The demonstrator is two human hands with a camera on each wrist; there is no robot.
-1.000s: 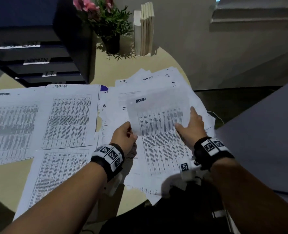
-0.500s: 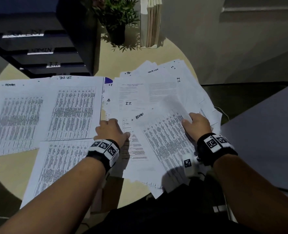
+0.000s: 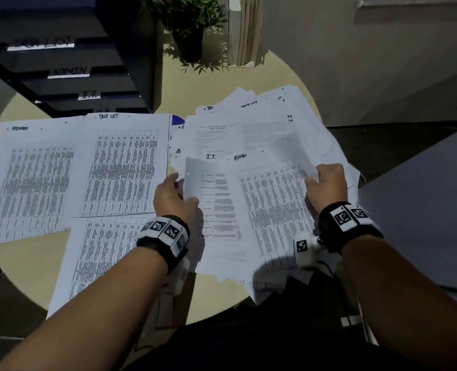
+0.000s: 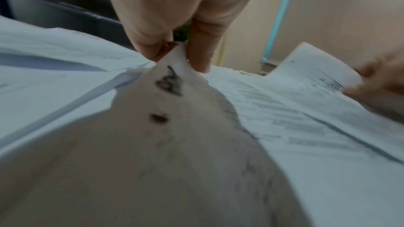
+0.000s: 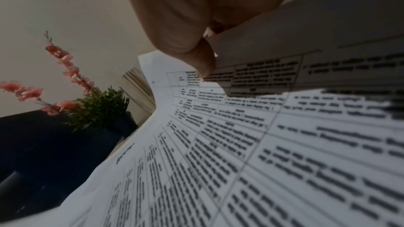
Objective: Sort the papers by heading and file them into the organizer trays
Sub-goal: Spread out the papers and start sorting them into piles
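A loose heap of white papers (image 3: 251,121) covers the right half of the round table. My left hand (image 3: 180,180) pinches the raised left edge of a form sheet (image 3: 216,207); in the left wrist view thumb and finger (image 4: 196,54) close on its corner (image 4: 174,75). My right hand (image 3: 313,178) grips the curled top right corner of a table sheet headed ADMIN (image 3: 275,207), with the thumb (image 5: 203,61) on top of the sheet (image 5: 218,161). The black organizer (image 3: 69,73) stands at the back left with trays labelled TASK LIST, ADMIN and I.T.
Flat piles lie on the left: an ADMIN pile (image 3: 31,183), a TASK LIST pile (image 3: 125,164) and a third pile (image 3: 98,263) nearer me. A potted plant (image 3: 187,30) and upright books (image 3: 244,30) stand at the back. A grey surface (image 3: 423,210) borders the table on the right.
The ADMIN sheet, held up a second ago, came down onto the heap. My left hand then pinched the form sheet's edge, and my right hand curled up the ADMIN sheet's corner.
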